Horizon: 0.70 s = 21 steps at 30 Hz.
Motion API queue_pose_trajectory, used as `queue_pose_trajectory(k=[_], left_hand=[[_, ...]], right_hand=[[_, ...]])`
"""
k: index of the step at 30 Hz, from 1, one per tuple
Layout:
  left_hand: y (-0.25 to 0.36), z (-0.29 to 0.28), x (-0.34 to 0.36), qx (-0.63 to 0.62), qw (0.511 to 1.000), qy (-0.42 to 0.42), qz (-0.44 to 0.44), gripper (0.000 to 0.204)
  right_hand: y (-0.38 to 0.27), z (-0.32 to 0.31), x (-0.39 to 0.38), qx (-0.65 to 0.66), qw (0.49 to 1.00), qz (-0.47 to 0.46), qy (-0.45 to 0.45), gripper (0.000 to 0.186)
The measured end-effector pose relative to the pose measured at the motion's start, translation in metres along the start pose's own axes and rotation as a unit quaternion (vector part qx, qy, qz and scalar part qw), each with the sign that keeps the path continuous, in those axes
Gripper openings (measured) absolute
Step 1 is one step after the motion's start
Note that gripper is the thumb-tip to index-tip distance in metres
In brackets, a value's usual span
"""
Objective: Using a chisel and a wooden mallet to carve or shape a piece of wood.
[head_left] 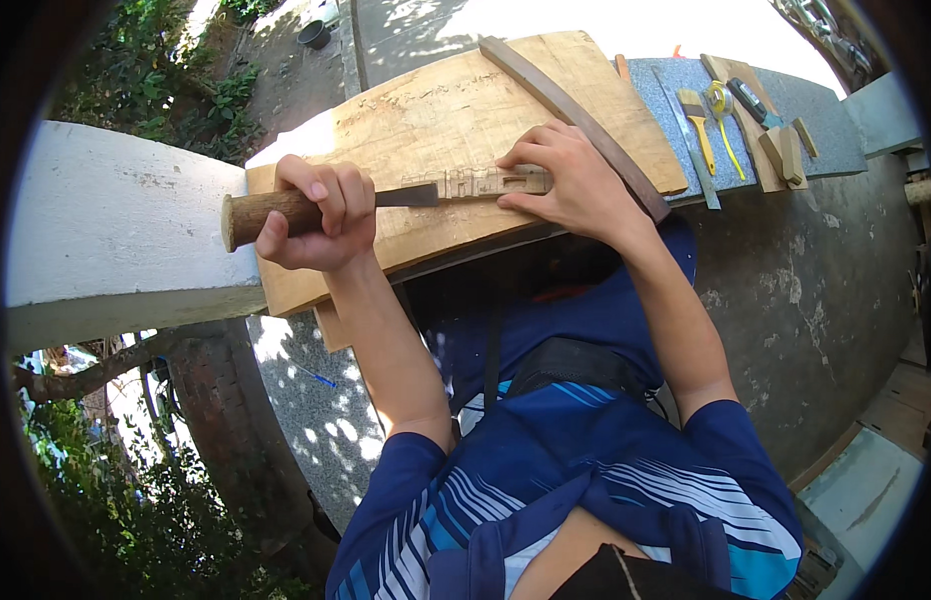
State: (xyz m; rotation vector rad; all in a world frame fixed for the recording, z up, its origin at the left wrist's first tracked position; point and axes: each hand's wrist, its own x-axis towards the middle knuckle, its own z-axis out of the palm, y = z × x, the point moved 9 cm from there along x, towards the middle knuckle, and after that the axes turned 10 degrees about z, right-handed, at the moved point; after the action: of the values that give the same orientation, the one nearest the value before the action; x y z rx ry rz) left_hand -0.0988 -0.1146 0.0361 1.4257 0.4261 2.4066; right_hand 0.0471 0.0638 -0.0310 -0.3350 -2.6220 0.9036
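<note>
My left hand [331, 215] is wrapped round the thick wooden handle of a chisel [408, 195], whose dark flat blade points right. The blade's end meets or nearly meets the left part of a narrow carved strip of wood [471, 183] with notches and raised shapes. On the strip's right end rests my right hand [564, 180], thumb on the near side and fingers on the far side, gripping it. Both lie over a broad pale wooden board [416, 125]. A dark wooden bar [576, 120] runs slantwise across the board, just beyond my right hand.
Right of the board, a speckled grey slab [651, 80] carries a long metal ruler [691, 140], a paintbrush [697, 125], a yellow tape measure [721, 98] and small wood blocks [783, 155]. A white wall ledge [126, 215] adjoins the board's left end. A blue pen-like item [326, 380] lies lower left.
</note>
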Motion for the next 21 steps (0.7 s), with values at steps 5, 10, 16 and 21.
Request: queue_pose_trajectory(k=[5,10,16,21], left_hand=[[0.001,0.002,0.007,-0.050,0.998,-0.032,0.008,0.040],[-0.008,0.007,0.012,0.003,0.999,-0.040,-0.028,0.039],[-0.013,0.001,0.016,0.031,0.998,0.011,-0.048,0.039],[-0.012,0.003,0.018,0.009,0.999,0.004,-0.044,0.039]], right_hand=[[-0.003,-0.001,-0.001,0.003,1.000,0.001,0.003,0.033],[-0.003,-0.002,-0.002,0.006,1.000,0.000,0.002,0.033],[-0.002,-0.001,-0.001,-0.001,1.000,-0.002,-0.002,0.032],[-0.001,0.002,-0.003,0.003,1.000,-0.004,0.005,0.031]])
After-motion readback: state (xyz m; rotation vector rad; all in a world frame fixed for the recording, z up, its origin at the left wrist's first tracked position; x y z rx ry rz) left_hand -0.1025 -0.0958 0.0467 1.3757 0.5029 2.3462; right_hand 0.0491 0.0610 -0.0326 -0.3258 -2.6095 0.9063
